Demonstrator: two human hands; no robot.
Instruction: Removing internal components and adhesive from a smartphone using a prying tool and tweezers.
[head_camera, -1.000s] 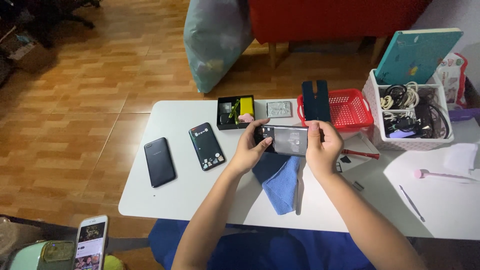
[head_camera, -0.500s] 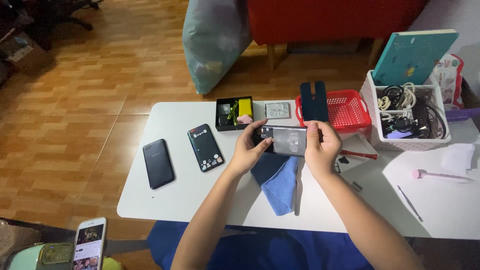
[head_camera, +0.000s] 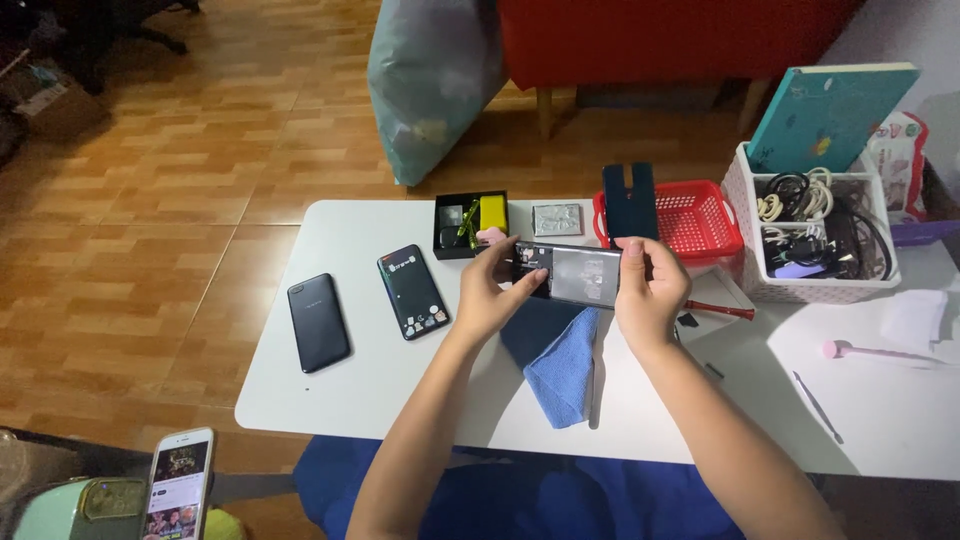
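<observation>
Above white table (head_camera: 360, 400): dark phone (head_camera: 570, 275) held level, left hand (head_camera: 492, 295) and right hand (head_camera: 648, 290) clamped on its ends; blue cloth (head_camera: 562, 365) beneath; 2 phones (head_camera: 318, 322) lying left.

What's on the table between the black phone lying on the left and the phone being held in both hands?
In the head view, one more dark phone lies face up between the black phone and the held phone.

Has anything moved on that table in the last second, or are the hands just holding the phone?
Nothing visibly changed. Both the left hand and right hand keep the phone held above the blue cloth; the two phones lying flat stayed put.
</observation>
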